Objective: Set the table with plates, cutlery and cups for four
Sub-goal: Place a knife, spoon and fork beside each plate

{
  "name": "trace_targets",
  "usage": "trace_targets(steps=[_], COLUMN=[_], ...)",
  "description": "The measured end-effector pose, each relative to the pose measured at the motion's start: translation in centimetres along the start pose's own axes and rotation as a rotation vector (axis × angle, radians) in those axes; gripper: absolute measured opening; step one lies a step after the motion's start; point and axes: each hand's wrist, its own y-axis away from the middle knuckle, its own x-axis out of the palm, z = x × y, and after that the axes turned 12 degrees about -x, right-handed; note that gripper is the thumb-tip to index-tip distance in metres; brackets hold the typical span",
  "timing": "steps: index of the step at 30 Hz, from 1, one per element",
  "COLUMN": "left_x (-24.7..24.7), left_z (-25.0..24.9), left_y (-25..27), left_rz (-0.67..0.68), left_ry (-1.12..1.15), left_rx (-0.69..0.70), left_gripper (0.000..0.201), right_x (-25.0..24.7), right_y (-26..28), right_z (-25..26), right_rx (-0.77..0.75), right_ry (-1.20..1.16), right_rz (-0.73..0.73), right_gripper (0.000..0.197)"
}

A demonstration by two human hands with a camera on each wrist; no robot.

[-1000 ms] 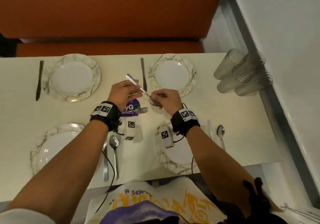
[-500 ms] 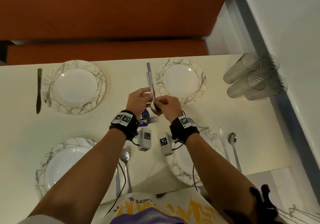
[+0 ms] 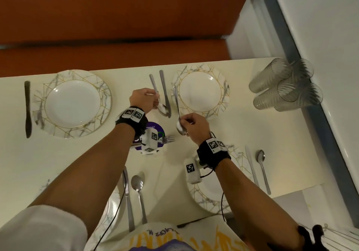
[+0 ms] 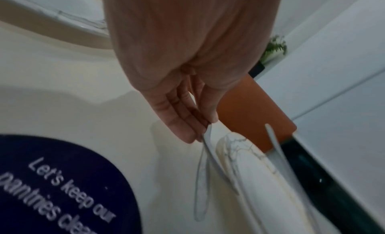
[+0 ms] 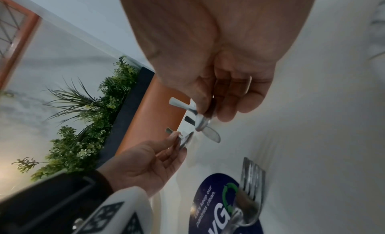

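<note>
My left hand [image 3: 150, 101] pinches a spoon [image 3: 162, 108] by its neck, bowl toward me, just left of the knife [image 3: 165, 93] that lies beside the far right plate [image 3: 223, 87]. In the left wrist view the fingertips [image 4: 205, 128] clamp that spoon's metal; whether it touches the table I cannot tell. My right hand [image 3: 187, 121] grips a second spoon [image 3: 180, 128], whose handle points away over that plate's rim. The right wrist view shows this spoon [image 5: 201, 122] pinched between thumb and fingers. Several clear cups [image 3: 285, 87] lie on their sides at the far right.
A far left plate [image 3: 38, 103] has a dark knife [image 3: 27, 109] on its left. Two near plates [image 3: 211, 202] each have a knife [image 3: 127, 198] and spoon [image 3: 138, 190] alongside. Forks [image 3: 168, 139] lie on a purple sticker [image 3: 155, 129]. An orange bench runs behind the table.
The hands, together over the sticker with the spoons, have parted. The left hand carried one spoon away to the far knife; the right hand keeps the other and shifted right.
</note>
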Motion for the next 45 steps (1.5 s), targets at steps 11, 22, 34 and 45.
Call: trace_targets(steps=[11,22,34,45], left_x=[1.4,0.6,-1.0,-0.7], left_z=[0.4,1.6,2.7,1.2], left_y=[-3.0,-2.2,-1.9,-2.1], left_rz=[-0.200,-0.297,-0.233,-0.231], left_ry=[-0.427,-0.532,-0.993,-0.969], left_rx=[0.163,0.301,0.603,0.555], left_gripper=[0.005,0.020,0.048,0.045], right_x=[-1.2,-1.5,-1.4,-1.5], right_y=[0.4,0.4,0.8,0.6], right_z=[-1.2,-1.4,-1.7,-2.2], right_rx=[0.022,0.025,0.033,0.072], right_ry=[-0.021,-0.048,-0.033,-0.045], right_rz=[-0.048,-0.062,-0.053,-0.052], right_gripper=[0.008,0.011,0.008,0.005])
